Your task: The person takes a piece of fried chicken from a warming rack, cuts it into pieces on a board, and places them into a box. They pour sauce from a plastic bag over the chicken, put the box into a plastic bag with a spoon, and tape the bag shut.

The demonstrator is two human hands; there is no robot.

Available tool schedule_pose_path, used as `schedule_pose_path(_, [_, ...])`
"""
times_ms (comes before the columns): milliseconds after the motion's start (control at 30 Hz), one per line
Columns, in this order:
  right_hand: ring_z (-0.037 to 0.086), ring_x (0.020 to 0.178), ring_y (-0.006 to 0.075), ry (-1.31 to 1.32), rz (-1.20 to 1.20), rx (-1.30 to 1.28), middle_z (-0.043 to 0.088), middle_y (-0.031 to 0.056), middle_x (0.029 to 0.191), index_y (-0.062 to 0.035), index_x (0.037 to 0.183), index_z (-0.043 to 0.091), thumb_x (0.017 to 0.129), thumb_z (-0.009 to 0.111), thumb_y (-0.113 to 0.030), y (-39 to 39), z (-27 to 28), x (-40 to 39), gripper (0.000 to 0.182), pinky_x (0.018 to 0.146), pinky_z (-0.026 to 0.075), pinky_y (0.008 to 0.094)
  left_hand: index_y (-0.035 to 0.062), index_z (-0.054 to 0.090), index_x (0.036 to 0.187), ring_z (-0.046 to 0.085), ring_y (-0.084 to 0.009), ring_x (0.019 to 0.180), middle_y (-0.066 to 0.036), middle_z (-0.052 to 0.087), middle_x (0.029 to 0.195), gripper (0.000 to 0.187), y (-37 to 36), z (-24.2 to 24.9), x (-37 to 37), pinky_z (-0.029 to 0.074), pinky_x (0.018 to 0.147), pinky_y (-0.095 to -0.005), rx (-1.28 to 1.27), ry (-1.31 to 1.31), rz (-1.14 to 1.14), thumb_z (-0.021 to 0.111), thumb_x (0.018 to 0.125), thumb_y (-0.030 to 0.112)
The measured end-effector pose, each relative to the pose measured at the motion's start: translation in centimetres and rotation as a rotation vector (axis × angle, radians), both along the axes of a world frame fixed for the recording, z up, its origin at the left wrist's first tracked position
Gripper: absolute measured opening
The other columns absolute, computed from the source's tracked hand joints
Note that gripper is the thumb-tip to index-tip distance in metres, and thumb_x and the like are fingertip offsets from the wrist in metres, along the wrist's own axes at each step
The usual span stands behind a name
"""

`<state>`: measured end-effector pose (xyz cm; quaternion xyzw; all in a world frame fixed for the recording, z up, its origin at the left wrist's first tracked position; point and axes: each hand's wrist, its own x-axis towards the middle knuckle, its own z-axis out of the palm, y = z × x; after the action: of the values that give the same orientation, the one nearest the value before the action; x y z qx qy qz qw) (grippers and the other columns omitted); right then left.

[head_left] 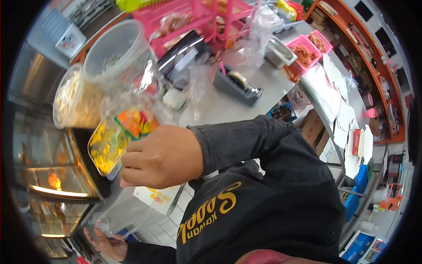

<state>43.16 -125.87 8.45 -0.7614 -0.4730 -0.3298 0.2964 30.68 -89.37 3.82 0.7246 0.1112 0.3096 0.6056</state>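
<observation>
My right hand (160, 156) is closed, its back to the camera and fingers curled under; whatever it grips is hidden. Beside it lies a metal tray (90, 154) with yellow pieces (104, 152) and a light green scoop-like item (115, 140). An orange and green packet (134, 124) rests over the tray's far corner. Lower down, my left hand (107, 244) has its fingers apart, palm partly up, at the edge of a clear plastic bag (132, 213). A white sheet or box with yellow print (158, 198) shows by the bag.
A tape dispenser (237, 86), clear tubs (116, 50), and pink baskets (303, 55) stand on the metal table (263, 90). A lit glass cabinet (57, 191) is at the left. Flattened white cartons (345, 127) and orange shelves (373, 57) are at the right.
</observation>
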Motion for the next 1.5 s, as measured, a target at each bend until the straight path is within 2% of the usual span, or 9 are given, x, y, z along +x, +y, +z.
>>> schedule_pose_path(133, [0.053,0.075,0.0188,0.100,0.074,-0.004,0.048,0.0040,0.072,-0.0077,0.074,0.051,0.079,0.061,-0.019,-5.7,-1.6,2.5,0.016,0.053,0.046,0.0304,0.0093,0.045,0.125,0.056,-0.0143,0.076,-0.010,0.060,0.105,0.043,-3.7,-4.0,2.2,0.047,0.059,-0.0201,-0.120,0.175,0.005,0.059,0.086,0.022])
schedule_pose_path(200, [0.054,0.081,0.0206,0.058,0.074,0.104,0.053,0.0052,0.079,-0.0072,0.080,0.055,0.079,0.061,-0.018,-8.8,-2.4,3.8,0.012,0.064,0.047,0.0315,0.0046,0.051,0.113,0.053,-0.0156,0.072,-0.009,0.060,0.097,0.032,-6.5,-6.5,3.6,0.047,0.064,-0.0270,0.332,-0.161,0.015,0.058,0.087,0.023])
schedule_pose_path(333, [0.054,0.087,0.0236,0.426,-0.095,0.243,0.060,0.0054,0.088,-0.0071,0.089,0.064,0.078,0.064,-0.009,-18.1,-2.6,4.7,0.011,0.072,0.045,0.0313,-0.0033,0.046,0.122,0.059,-0.0296,0.079,-0.017,0.060,0.090,0.050,-14.1,-1.8,5.4,0.048,0.069,-0.0373,-0.020,-0.010,0.243,0.063,0.083,0.022])
schedule_pose_path(400, [0.055,0.085,0.0214,0.362,-0.339,0.336,0.061,0.0045,0.089,-0.0073,0.090,0.065,0.078,0.064,-0.006,-22.7,-3.5,5.3,0.012,0.070,0.046,0.0294,-0.0021,0.053,0.112,0.059,-0.0279,0.083,-0.017,0.060,0.093,0.035,-11.6,-2.6,5.7,0.048,0.071,-0.0369,1.562,-0.076,0.245,0.059,0.084,0.020])
schedule_pose_path(567, [0.059,0.070,0.0119,0.519,-0.779,0.829,0.062,0.0053,0.076,-0.0071,0.085,0.064,0.083,0.060,-0.008,-30.6,-5.7,4.0,0.005,0.060,0.046,0.0239,0.0009,0.055,0.105,0.057,-0.0232,0.082,-0.015,0.060,0.093,0.036,-15.4,-2.6,10.5,0.047,0.074,-0.0340,0.308,0.325,-0.011,0.064,0.082,0.027])
schedule_pose_path(800, [0.058,0.064,0.0117,0.520,-0.992,0.777,0.061,0.0053,0.072,-0.0011,0.095,0.059,0.088,0.056,-0.017,-48.4,-8.0,8.5,0.017,0.062,0.046,0.0236,-0.0002,0.057,0.099,0.059,-0.0201,0.075,-0.013,0.064,0.082,0.029,-15.8,-5.9,14.8,0.048,0.069,-0.0302,0.717,0.358,0.017,0.062,0.085,0.025])
schedule_pose_path(1000, [0.044,0.110,0.0321,0.370,-1.297,0.021,0.054,0.0135,0.109,-0.0097,0.106,0.060,0.066,0.073,-0.044,-64.6,-14.9,23.0,0.054,0.093,0.037,0.0413,0.0030,0.059,0.097,0.061,-0.0252,0.075,-0.014,0.065,0.081,0.042,-22.1,-6.6,14.1,0.049,0.069,-0.0348,0.899,0.493,0.285,0.059,0.083,0.043])
schedule_pose_path(1267, [0.062,0.076,0.0304,0.744,-1.154,0.218,0.065,0.0118,0.077,-0.0093,0.075,0.069,0.073,0.068,-0.039,-71.4,-14.9,30.0,0.030,0.075,0.048,0.0371,0.0039,0.060,0.096,0.061,-0.0264,0.075,-0.014,0.064,0.081,0.045,-22.3,-7.5,11.4,0.049,0.068,-0.0357,0.982,0.545,0.537,0.059,0.082,0.046])
schedule_pose_path(1500, [0.052,0.098,0.0322,0.374,-1.091,-0.106,0.063,0.0117,0.099,-0.0103,0.090,0.069,0.084,0.056,-0.026,-73.8,-15.2,29.2,0.021,0.085,0.043,0.0371,0.0047,0.061,0.095,0.061,-0.0274,0.074,-0.013,0.064,0.080,0.046,-21.6,-8.7,8.5,0.049,0.068,-0.0364,1.032,0.579,0.725,0.059,0.080,0.049])
